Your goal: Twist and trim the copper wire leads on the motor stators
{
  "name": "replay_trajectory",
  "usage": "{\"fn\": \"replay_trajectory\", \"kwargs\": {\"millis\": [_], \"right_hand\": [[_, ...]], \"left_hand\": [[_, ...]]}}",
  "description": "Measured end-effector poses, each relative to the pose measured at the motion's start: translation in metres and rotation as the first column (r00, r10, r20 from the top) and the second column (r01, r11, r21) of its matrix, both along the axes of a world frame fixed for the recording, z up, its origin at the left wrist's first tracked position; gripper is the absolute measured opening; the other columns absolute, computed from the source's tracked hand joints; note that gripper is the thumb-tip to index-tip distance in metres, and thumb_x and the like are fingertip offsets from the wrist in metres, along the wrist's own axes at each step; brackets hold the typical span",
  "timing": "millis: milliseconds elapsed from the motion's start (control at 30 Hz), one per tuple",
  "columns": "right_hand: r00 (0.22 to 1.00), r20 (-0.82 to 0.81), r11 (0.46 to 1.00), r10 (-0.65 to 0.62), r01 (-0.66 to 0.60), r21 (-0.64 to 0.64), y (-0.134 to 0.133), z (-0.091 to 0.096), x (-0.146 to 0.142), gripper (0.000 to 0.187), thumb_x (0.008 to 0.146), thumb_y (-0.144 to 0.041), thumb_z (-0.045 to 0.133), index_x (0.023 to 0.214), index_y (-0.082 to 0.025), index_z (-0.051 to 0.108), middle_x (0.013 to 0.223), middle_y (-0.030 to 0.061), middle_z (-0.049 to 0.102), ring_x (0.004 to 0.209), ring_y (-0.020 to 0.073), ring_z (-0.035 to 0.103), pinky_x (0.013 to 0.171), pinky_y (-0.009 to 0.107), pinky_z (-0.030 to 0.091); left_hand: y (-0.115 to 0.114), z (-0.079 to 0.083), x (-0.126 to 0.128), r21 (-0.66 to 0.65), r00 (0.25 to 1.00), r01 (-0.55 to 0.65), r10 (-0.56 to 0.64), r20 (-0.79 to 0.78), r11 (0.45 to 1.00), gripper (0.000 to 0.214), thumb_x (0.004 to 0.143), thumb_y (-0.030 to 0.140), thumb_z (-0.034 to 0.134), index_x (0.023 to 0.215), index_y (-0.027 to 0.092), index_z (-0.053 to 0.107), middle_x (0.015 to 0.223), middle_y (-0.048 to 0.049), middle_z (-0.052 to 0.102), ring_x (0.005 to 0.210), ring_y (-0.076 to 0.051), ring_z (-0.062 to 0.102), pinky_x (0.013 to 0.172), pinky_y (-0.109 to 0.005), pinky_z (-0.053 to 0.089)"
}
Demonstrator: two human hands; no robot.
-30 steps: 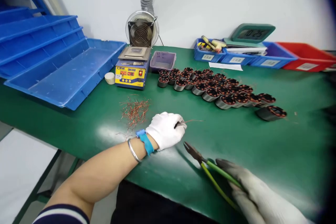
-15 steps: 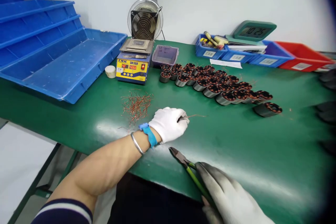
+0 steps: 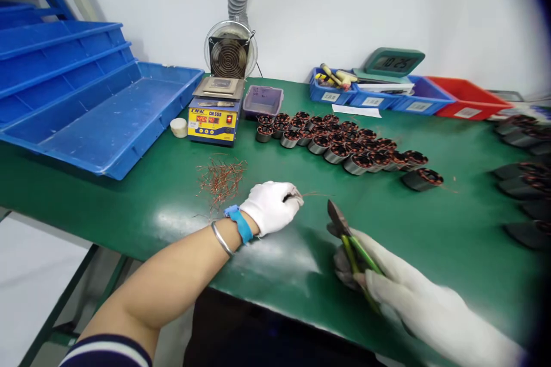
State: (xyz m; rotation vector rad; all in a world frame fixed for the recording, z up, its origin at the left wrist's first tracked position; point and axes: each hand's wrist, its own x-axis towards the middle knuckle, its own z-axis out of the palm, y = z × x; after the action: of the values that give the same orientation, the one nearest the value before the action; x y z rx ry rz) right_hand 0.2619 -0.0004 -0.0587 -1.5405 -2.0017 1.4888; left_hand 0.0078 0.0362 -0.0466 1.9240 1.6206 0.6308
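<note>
My left hand (image 3: 270,206), in a white glove with a blue wrist strap, rests on the green table mat (image 3: 430,223) and pinches a small part with thin copper wires (image 3: 312,194) sticking out to the right. My right hand (image 3: 390,281), gloved in grey, grips green-handled cutting pliers (image 3: 344,232). The pliers' jaws point up, just right of the wire ends. A pile of cut copper wire scraps (image 3: 221,178) lies left of my left hand.
Several wound motor stators (image 3: 344,146) stand in rows at mid table, one lying apart (image 3: 422,179). A yellow-fronted solder pot (image 3: 213,112), a fume fan (image 3: 230,57), blue trays (image 3: 99,114), small parts bins (image 3: 387,97) and more dark stators (image 3: 520,172) ring the work area.
My right hand has swung the pliers up and right, from low near the table edge to beside the wire ends. My left hand has stayed in place.
</note>
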Motion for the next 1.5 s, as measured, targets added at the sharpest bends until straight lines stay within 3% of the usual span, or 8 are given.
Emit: {"fn": "replay_trajectory", "kwargs": {"millis": [133,433,700,800,900,1167,1333,1500], "right_hand": [[0.922,-0.386,0.885,-0.033,-0.153,-0.44,0.021,0.006,-0.015,0.088,0.077,-0.056,0.065,0.149,-0.022,0.029,0.092,0.0065,0.057,0.079,0.0207,0.058,0.07,0.035,0.052],[0.93,-0.36,0.852,-0.079,-0.125,-0.509,0.034,0.004,-0.027,0.085,0.073,-0.055,0.072,0.143,-0.026,0.034,0.091,0.0034,0.053,0.078,0.0185,0.057,0.069,0.033,0.051],[0.981,-0.038,0.942,0.192,-0.195,-0.274,0.045,0.026,-0.042,0.055,0.083,-0.045,0.053,0.133,-0.021,0.05,0.073,0.0023,0.062,0.061,0.0178,0.06,0.058,0.031,0.047],[0.917,0.345,0.974,0.201,-0.224,0.029,0.036,0.03,-0.039,0.053,0.082,-0.039,0.052,0.133,-0.029,0.053,0.095,0.0062,0.069,0.077,0.0229,0.066,0.063,0.033,0.046],[0.779,0.627,0.862,0.024,-0.333,0.381,0.024,0.029,-0.036,0.05,0.078,-0.037,0.054,0.127,-0.027,0.059,0.112,0.0103,0.065,0.089,0.0295,0.064,0.068,0.036,0.045],[0.911,0.385,0.644,0.149,-0.385,0.662,0.03,0.027,-0.113,0.064,0.076,-0.049,0.066,0.131,-0.018,0.054,0.118,0.0145,0.06,0.106,0.0319,0.056,0.09,0.044,0.043],[0.948,0.319,0.707,0.017,-0.237,0.666,0.046,0.031,-0.088,0.029,0.09,-0.032,0.047,0.111,-0.021,0.063,0.1,0.0079,0.067,0.092,0.024,0.062,0.08,0.036,0.046],[0.962,0.268,0.724,-0.059,-0.143,0.674,0.049,0.032,-0.061,0.064,0.079,-0.044,0.064,0.136,-0.02,0.048,0.143,0.0149,0.046,0.119,0.0305,0.053,0.092,0.04,0.045]], "left_hand": [[0.0,0.002,0.0,-0.017,1.0,-0.019,0.019,-0.023,1.0,0.026,0.09,0.034,0.049,0.096,0.023,0.072,0.101,-0.0037,0.075,0.099,-0.024,0.067,0.087,-0.034,0.052],[0.0,0.004,0.0,-0.017,0.999,-0.001,0.001,-0.047,1.0,0.025,0.089,0.032,0.048,0.094,0.023,0.071,0.094,-0.0041,0.074,0.092,-0.025,0.066,0.081,-0.034,0.051],[-0.004,0.01,0.0,-0.023,0.994,-0.021,0.018,-0.106,1.0,0.021,0.087,0.032,0.051,0.086,0.022,0.07,0.089,-0.0053,0.073,0.089,-0.025,0.065,0.081,-0.035,0.051],[-0.004,0.015,-0.005,0.033,0.991,-0.103,0.1,0.087,0.994,0.021,0.087,0.034,0.053,0.088,0.021,0.068,0.094,-0.0057,0.073,0.093,-0.024,0.066,0.086,-0.035,0.05],[0.0,0.018,-0.013,0.124,0.899,-0.269,0.203,0.388,0.955,0.026,0.089,0.037,0.051,0.095,0.017,0.066,0.098,-0.0077,0.073,0.092,-0.021,0.067,0.086,-0.032,0.051],[0.013,-0.001,-0.024,0.211,0.786,-0.436,0.257,0.562,0.875,0.037,0.087,0.048,0.056,0.097,0.014,0.067,0.096,-0.0101,0.072,0.092,-0.022,0.068,0.088,-0.035,0.051],[0.021,-0.008,-0.032,0.174,0.7,-0.512,0.291,0.652,0.841,0.051,0.079,0.061,0.064,0.096,0.013,0.067,0.097,-0.0113,0.071,0.094,-0.026,0.067,0.093,-0.041,0.051],[0.011,-0.008,-0.012,0.011,0.701,-0.319,0.228,0.675,0.948,0.063,0.081,0.067,0.06,0.117,0.016,0.063,0.121,-0.0141,0.066,0.113,-0.029,0.063,0.105,-0.048,0.045]]}}
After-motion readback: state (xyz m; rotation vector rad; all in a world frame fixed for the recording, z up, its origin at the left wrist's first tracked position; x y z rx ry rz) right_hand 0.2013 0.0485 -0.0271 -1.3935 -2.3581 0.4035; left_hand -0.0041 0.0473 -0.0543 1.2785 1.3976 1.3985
